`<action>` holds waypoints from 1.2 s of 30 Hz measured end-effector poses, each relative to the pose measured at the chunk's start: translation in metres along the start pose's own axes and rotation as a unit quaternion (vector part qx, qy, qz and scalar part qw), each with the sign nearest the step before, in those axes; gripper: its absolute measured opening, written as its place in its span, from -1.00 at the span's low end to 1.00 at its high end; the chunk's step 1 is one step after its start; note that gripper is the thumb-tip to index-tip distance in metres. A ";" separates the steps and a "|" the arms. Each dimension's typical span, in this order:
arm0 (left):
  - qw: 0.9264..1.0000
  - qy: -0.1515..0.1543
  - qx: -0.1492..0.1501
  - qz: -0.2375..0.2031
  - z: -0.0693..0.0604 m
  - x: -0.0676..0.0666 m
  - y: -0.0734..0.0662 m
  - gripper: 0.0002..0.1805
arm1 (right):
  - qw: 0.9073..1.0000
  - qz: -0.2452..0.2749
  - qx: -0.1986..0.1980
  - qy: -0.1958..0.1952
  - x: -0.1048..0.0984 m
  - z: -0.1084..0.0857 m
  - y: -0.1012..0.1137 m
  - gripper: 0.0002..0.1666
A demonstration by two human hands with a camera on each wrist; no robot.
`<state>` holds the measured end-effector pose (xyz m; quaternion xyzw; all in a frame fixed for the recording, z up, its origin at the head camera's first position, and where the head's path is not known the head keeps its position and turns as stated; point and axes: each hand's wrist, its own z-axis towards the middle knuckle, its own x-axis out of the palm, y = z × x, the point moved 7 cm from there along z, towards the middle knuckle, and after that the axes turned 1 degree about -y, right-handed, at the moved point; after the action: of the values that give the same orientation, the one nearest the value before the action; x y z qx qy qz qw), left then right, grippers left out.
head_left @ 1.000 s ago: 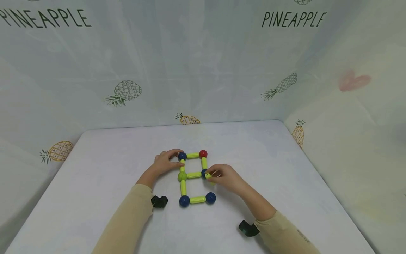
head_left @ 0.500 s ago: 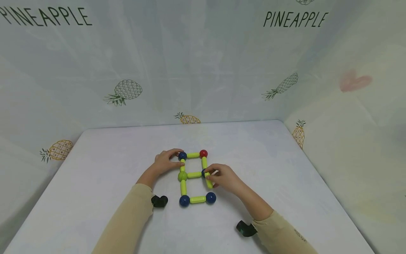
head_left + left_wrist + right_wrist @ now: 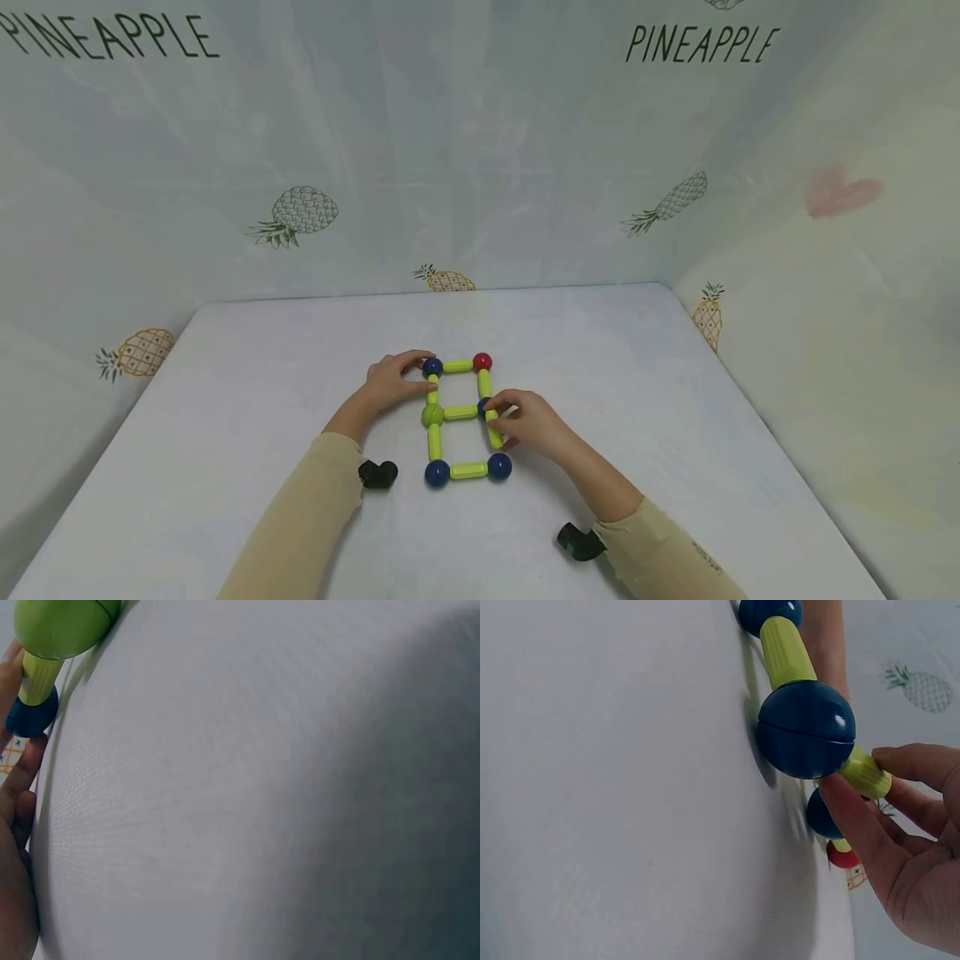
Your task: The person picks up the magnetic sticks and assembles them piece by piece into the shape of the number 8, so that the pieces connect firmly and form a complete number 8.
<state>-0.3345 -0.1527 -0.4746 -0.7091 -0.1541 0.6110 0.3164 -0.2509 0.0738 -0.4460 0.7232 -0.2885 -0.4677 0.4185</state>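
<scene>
A flat figure of yellow-green building rods and balls lies on the table. My left hand (image 3: 393, 379) holds its far left corner, fingers around the blue ball (image 3: 432, 367) and thumb at the rod below it. My right hand (image 3: 534, 419) pinches a loose yellow-green building rod (image 3: 495, 432) by the middle-right blue ball (image 3: 482, 407), pointing toward the near-right blue ball (image 3: 498, 467). Whether the rod touches either ball is unclear. A red ball (image 3: 482, 362) marks the far right corner, and a green ball (image 3: 432, 415) the left side's middle. In the left wrist view, a fingertip touches the blue ball (image 3: 34, 716).
Another blue ball (image 3: 437, 473) forms the near left corner, joined by a rod (image 3: 468, 471) to the near right one. Black wrist devices sit by the left sleeve (image 3: 377, 475) and right sleeve (image 3: 581, 542). A pineapple-print cloth (image 3: 525, 167) hangs behind the white table (image 3: 225, 400).
The rod in my right hand has swung from pointing up toward the camera to lying lengthwise along the right-side gap. It has lowered slightly. My left hand stays put.
</scene>
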 end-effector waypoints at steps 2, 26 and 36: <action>1.000 0.000 0.001 0.002 0.000 0.000 0.000 -0.34 | 1.000 -0.004 0.005 0.001 0.000 0.000 -0.001 -0.74; 1.000 0.002 0.001 0.002 0.001 0.001 0.001 -0.35 | 0.999 -0.017 0.031 -0.005 0.000 -0.001 -0.009 -0.70; 1.000 0.002 0.004 0.003 0.001 0.001 0.001 -0.35 | 1.000 -0.010 0.029 -0.002 0.001 -0.001 -0.013 -0.73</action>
<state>-0.3352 -0.1529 -0.4760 -0.7094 -0.1493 0.6112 0.3175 -0.2492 0.0796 -0.4571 0.7367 -0.2957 -0.4650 0.3918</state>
